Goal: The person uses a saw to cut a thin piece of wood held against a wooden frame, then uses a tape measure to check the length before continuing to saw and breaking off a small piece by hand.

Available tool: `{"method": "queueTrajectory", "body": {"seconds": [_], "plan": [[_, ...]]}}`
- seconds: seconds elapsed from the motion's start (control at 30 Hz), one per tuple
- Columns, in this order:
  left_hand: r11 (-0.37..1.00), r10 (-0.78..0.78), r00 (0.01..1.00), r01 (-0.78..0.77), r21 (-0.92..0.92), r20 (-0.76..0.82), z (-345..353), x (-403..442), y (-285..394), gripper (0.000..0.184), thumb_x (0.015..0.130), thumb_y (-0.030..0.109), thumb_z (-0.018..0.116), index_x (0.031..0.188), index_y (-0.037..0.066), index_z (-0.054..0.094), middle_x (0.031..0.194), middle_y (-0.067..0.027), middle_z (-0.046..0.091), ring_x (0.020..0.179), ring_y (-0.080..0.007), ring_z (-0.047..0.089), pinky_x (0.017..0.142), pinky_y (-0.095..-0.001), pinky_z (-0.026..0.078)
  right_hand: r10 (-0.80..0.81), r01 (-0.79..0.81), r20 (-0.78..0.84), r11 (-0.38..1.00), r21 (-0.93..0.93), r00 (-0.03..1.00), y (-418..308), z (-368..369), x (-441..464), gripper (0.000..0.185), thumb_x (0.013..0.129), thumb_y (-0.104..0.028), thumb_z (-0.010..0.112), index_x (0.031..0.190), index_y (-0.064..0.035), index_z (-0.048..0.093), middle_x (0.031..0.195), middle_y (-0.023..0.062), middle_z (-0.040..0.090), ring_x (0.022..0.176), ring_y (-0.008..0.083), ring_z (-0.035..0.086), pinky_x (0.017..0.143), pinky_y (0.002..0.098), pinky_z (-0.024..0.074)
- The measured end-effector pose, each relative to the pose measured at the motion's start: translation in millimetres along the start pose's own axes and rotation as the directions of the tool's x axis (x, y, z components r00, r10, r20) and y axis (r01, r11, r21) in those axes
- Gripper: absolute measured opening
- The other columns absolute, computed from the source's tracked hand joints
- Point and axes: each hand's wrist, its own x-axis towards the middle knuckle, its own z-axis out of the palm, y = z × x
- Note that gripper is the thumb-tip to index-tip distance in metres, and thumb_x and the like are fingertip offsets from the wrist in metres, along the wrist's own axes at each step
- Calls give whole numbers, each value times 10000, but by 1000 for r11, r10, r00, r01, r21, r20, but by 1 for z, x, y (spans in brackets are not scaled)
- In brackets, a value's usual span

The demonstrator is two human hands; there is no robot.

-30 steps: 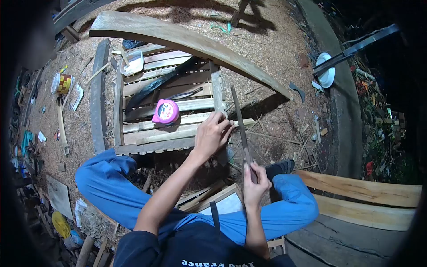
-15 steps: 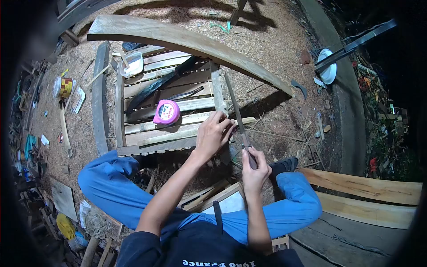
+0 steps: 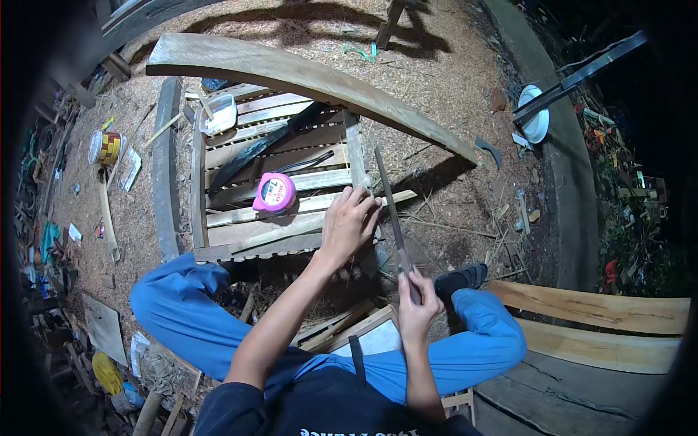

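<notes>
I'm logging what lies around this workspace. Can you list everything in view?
Narrow tool: one, grey-brown, in the right hand
Tape measure: one, pink, on the slats
Slatted frame: one, brownish, ahead of the person
Long dark tool: one, on the slats
Curved plank: one, brown, far side
Container: one, white, frame's far left corner
Beam: one, grey, left of frame
Tin: one, red-yellow, far left
Dish: one, white, far right
Planks: two, pale, lower right
Scraps: many, mixed, around; too small to count
Trousers: one pair, blue, bottom
Hands: two, left by the frame's near right corner, right gripping
</notes>
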Motion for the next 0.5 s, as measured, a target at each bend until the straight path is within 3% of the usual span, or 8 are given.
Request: {"method": "queueTrajectory", "body": {"seconds": [0.07, 0.17, 0.33, 0.4, 0.5], "plan": [[1000, 9, 1000, -9, 24, 9, 0, -1, -2, 149, 909, 152, 784, 1025, 67, 744, 1027, -81, 646, 959, -297, 611, 821, -430, 511, 44, -44, 2, 999, 24, 999, 0, -4, -5, 162, 926, -8, 814, 1035, 69, 722, 1072, 207, 800, 972, 198, 768, 850, 331, 607], [1000, -7, 1000, 7, 13, -5, 3, -1, -2, 149, 922, 178, 791, 1018, 70, 753, 1024, -74, 647, 967, -290, 609, 827, -417, 484, -2, 3, 34, 999, -36, 999, -27, -4, 18, 152, 941, -28, 804, 1041, 57, 727, 1070, 180, 805, 984, 184, 769, 870, 327, 604], [999, -6, 1000, 6, 32, 5, 1, 0, -3, 151, 919, 176, 796, 1006, 64, 745, 1025, -76, 645, 962, -294, 608, 823, -417, 484, -35, 33, 41, 999, 31, 999, -16, 3, 24, 155, 938, -31, 808, 1038, 56, 727, 1046, 168, 805, 992, 160, 754, 883, 323, 599], [999, -6, 1000, 6, 41, -6, 2, 1, -3, 152, 921, 177, 795, 1005, 62, 740, 1027, -78, 645, 968, -297, 611, 829, -417, 495, 108, -110, 24, 990, 89, 994, -6, -9, 6, 177, 930, -76, 820, 1032, 40, 734, 1043, 217, 795, 989, 338, 797, 855, 398, 607], [1000, -16, 1000, 16, 15, 9, 1, 0, 0, 154, 925, 175, 792, 1009, 59, 734, 1035, -81, 646, 976, -300, 619, 839, -419, 506, 46, -47, 21, 998, 47, 999, -17, -9, 12, 173, 931, -74, 820, 1027, 40, 732, 1044, 210, 799, 965, 304, 801, 838, 389, 607]]}}
